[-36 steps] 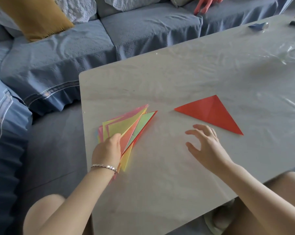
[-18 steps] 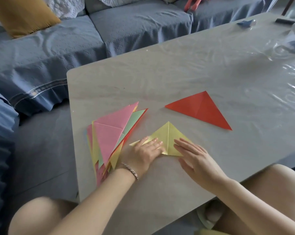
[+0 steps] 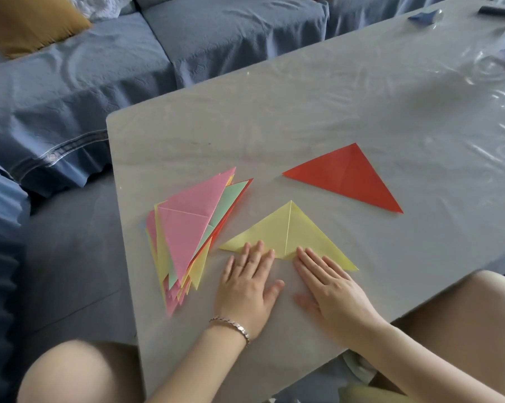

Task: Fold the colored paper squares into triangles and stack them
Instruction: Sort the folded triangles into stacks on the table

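I press my flat left hand (image 3: 247, 283) and right hand (image 3: 329, 283) on the yellow triangle (image 3: 286, 231); the red triangle (image 3: 347, 177) looks finished, the pile (image 3: 187, 225) awaits.

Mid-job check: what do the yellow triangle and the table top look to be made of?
Yellow triangle: thin matte paper, judging by the sharp centre crease and how flat it lies.
Table: pale grey top, seemingly covered by a clear glossy plastic film; wrinkles and bright glare streaks show on the right side. The material under the film cannot be told.
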A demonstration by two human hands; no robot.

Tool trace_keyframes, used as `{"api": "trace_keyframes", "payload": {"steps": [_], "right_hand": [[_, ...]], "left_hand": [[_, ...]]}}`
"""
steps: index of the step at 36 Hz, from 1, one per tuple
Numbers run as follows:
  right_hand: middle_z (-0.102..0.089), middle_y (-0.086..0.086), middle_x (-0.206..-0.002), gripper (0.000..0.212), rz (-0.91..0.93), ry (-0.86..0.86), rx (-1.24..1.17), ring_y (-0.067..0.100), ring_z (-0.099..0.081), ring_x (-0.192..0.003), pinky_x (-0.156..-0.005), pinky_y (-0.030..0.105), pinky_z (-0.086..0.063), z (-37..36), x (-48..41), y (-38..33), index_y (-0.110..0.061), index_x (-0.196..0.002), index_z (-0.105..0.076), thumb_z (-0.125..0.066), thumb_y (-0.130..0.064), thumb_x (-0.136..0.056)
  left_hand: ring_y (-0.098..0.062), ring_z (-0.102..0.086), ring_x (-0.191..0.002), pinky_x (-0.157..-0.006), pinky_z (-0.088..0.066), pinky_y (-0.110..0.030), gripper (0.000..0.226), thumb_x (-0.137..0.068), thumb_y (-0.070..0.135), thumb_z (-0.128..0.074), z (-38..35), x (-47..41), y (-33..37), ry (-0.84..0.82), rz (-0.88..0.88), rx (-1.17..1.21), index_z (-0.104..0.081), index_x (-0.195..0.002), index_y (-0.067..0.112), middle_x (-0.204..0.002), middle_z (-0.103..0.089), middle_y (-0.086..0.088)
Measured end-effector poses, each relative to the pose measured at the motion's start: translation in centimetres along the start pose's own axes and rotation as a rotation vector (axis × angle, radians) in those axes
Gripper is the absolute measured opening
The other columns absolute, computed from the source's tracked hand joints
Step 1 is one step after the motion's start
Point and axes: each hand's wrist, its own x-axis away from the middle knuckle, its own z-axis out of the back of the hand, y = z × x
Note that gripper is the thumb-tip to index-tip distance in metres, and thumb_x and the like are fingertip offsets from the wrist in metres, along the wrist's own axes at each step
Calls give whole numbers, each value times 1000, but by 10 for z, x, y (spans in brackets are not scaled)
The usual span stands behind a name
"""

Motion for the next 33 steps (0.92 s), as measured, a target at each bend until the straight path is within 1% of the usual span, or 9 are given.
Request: {"api": "trace_keyframes", "payload": {"steps": [8, 12, 17, 20, 22, 24, 28, 31, 33], "right_hand": [[-41, 4, -139, 68, -108, 31, -24, 23, -38, -128, -109, 25, -14, 6, 27, 18, -7, -132, -48, -11, -53, -98], [-38, 5, -141, 67, -175, -7, -49, 24, -39, -129, -110, 25, -14, 10, 39, 27, -5, -134, -43, -12, -52, -98], [-41, 5, -140, 66, -199, -10, -75, 20, -41, -128, -111, 24, -14, 9, 50, 32, -4, -133, -44, -16, -52, -97], [-56, -2, -129, 43, -185, 131, -131, 18, -51, -122, -104, 27, -25, 17, 45, 31, -10, -120, -61, -49, -36, -88], [-68, -2, -110, 26, -234, 236, -209, 23, -64, -103, -94, 28, -36, 26, 33, 29, -17, -101, -69, -73, -15, -75], [-68, 1, -105, 26, -322, 236, -309, 26, -64, -98, -91, 33, -39, 39, 16, 24, -17, -101, -70, -74, -11, -76], [-45, 5, -124, 46, -454, 65, -340, 23, -39, -120, -96, 31, -31, 55, -23, 12, -21, -132, -47, -56, -35, -89], [-37, 11, -129, 68, -544, -144, -227, 28, -33, -122, -97, 34, -31, 59, -49, 2, -20, -138, -30, -57, -52, -84], [-35, 14, -129, 74, -576, -265, -169, 31, -34, -121, -97, 36, -32, 57, -59, -1, -16, -133, -31, -62, -56, -78]], "left_hand": [[-39, -46, -123, -107, -25, -44, 61, -94, 58, -8, -2, 3, 4, 7, 156, 58, -51, -128, 31, -136, -45, -22], [-44, -46, -121, -94, -28, -51, 63, -92, 61, -6, -1, 1, 6, -9, 203, 92, -53, -126, 37, -133, -44, -31], [-32, 17, -140, -105, 15, -33, 107, -47, 79, 37, 8, 5, 10, -21, 216, 204, -7, -140, 50, -151, 18, -20], [-28, 23, -139, -105, 16, -32, 111, -41, 78, 39, 14, 4, 11, -38, 242, 218, -6, -139, 53, -151, 22, -16], [-27, 24, -139, -104, 16, -32, 111, -42, 79, 38, 15, 3, 10, -32, 260, 231, -10, -139, 54, -152, 21, -15], [-26, 24, -139, -104, 17, -30, 112, -42, 80, 36, 17, 2, 10, -42, 263, 242, -12, -139, 53, -152, 20, -15], [-27, 19, -140, -110, 11, -32, 110, -45, 82, 32, 20, 3, 12, -30, 264, 276, -17, -139, 52, -153, 15, -17], [-27, 19, -140, -113, 4, -40, 106, -47, 84, 28, 24, 4, 13, -72, 272, 257, -19, -137, 55, -153, 14, -15], [-25, 16, -141, -112, 4, -40, 78, -69, 82, 1, 29, 3, 13, -93, 282, 270, -24, -137, 53, -154, 9, -12]]}}
